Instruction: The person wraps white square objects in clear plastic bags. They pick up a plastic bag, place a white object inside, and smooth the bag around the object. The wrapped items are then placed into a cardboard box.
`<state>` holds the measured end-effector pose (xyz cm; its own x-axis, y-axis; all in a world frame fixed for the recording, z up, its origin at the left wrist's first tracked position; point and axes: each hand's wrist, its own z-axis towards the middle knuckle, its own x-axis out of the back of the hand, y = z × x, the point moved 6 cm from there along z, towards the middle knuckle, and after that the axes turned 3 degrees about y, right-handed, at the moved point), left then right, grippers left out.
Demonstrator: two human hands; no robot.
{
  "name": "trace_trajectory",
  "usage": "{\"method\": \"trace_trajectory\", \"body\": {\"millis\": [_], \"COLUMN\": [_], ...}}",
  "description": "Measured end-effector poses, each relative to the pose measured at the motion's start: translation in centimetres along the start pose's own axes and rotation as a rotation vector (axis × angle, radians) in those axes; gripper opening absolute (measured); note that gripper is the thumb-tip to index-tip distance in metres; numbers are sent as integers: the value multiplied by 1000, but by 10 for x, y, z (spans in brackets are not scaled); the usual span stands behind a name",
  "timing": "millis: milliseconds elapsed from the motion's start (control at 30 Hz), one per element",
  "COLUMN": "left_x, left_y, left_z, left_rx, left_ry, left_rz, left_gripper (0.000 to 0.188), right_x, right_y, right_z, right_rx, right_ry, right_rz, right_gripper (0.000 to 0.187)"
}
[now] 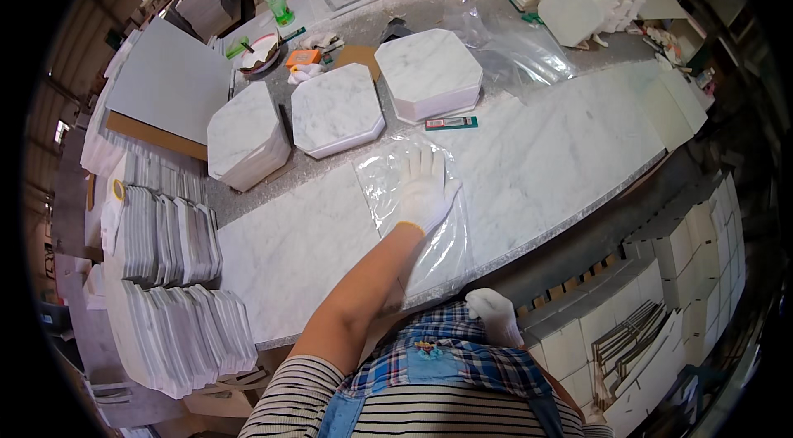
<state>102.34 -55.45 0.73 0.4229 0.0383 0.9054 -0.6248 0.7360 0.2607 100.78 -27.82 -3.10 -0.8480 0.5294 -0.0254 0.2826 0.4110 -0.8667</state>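
Lying flat just above the centre of the frame, the left hand [424,194] presses palm down on a clear plastic sheet [439,249], so the sheet is directly beneath it and shows on both sides of the glove. The sheet's long axis runs from the upper middle of the frame toward the lower middle, leaning slightly right at the bottom, and nearly follows the line of the outstretched fingers. Its lower end reaches the table's near edge.

The left hand is clearly the nearer one. It is open, with the fingers extended and a little apart and the thumb out to the right; it grips nothing and only touches the sheet. The right hand [493,316], also gloved, is at lower centre, beyond the near edge and against the plaid apron [405,339], apart from the sheet. Its fingers look bent, but whether they hold anything I cannot tell.

Under the sheet lie pale marble slabs [570,149], spreading to the left and right of the frame. Just above the fingertips sits a slim green-and-white packet [451,123], and beyond it, in the upper middle, the right tile stack [431,74] stands beside the middle tile stack [339,111].
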Motion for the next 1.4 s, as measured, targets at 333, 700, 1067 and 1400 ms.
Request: {"method": "trace_trajectory", "body": {"millis": [333,700,1067,1400], "left_x": [-1,9,13,9], "left_y": [3,4,13,9], "left_z": [3,4,6,4], "left_rx": [-18,-20,-4,5], "left_ry": [-2,4,-23,-19], "left_rz": [75,89,83,54], "left_gripper": [68,70,68,69], "right_x": [-15,13,-12,6], "right_y": [11,14,15,65], "right_z": [29,18,31,40], "right_rx": [59,41,-72,-209], "right_ry": [-115,-78,-108,-133], "right_rz": [202,66,442,274], "right_gripper": [67,17,60,21]}}
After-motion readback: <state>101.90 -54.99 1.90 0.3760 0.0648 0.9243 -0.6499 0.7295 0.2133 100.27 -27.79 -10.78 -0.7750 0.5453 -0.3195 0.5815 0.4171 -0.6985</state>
